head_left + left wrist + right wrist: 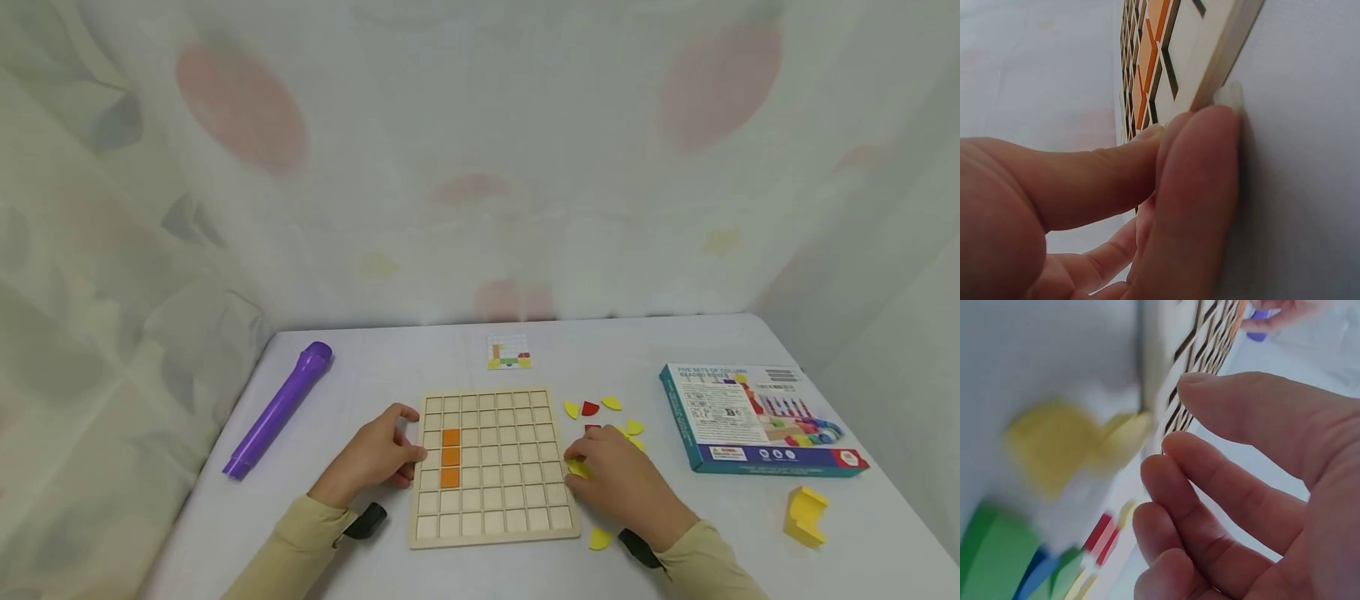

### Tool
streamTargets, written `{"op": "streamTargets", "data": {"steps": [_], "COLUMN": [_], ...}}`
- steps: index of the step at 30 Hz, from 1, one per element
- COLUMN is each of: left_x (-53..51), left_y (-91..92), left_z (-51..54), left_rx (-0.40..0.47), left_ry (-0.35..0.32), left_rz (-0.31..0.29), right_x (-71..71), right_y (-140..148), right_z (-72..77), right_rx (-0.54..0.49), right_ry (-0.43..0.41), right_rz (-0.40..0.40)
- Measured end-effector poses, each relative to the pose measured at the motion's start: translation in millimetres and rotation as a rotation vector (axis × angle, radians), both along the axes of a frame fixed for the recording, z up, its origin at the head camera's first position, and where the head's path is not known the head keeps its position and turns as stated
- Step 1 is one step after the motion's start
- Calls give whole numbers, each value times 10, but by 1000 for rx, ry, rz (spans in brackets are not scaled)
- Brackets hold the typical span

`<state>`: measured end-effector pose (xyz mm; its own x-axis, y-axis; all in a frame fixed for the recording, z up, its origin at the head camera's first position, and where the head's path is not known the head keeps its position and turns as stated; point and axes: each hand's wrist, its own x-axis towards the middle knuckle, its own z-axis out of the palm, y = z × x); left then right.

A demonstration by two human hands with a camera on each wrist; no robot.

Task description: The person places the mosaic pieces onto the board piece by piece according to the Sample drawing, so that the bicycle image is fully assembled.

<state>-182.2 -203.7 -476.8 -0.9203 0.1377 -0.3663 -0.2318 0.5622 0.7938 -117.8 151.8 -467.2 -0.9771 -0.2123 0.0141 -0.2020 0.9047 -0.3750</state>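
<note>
A wooden grid board (491,500) lies flat on the white table, with three orange squares (450,457) stacked in one column towards its left side. My left hand (375,454) holds the board's left edge. In the left wrist view, its thumb (1104,178) and a finger (1200,162) meet at the board's rim (1225,56). Beside the right edge is my right hand (618,479), fingers bent loosely. The right wrist view shows a gap between thumb and forefinger, nothing in it. Yellow rounded pieces (1054,447) lie close by, blurred there.
Yellow and red wedge pieces (590,408) scatter right of the board; green pieces (997,550) show in the right wrist view. A patterned card (509,352) lies behind. Around are a purple microphone-shaped tube (281,408), a printed box (757,421) and a notched yellow block (806,517).
</note>
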Motion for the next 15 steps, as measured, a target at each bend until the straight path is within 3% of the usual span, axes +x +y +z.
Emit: {"op": "streamTargets", "data": {"steps": [8, 15], "left_x": [7, -8], "left_y": [-3, 14], "left_z": [8, 9], "left_rx": [-7, -24], "left_ry": [1, 9], "left_rz": [7, -4], "right_x": [8, -17], "right_y": [168, 207], "right_z": [-18, -44], "right_rx": [37, 27], "right_ry": [-40, -42], "right_rz": [-53, -41]}}
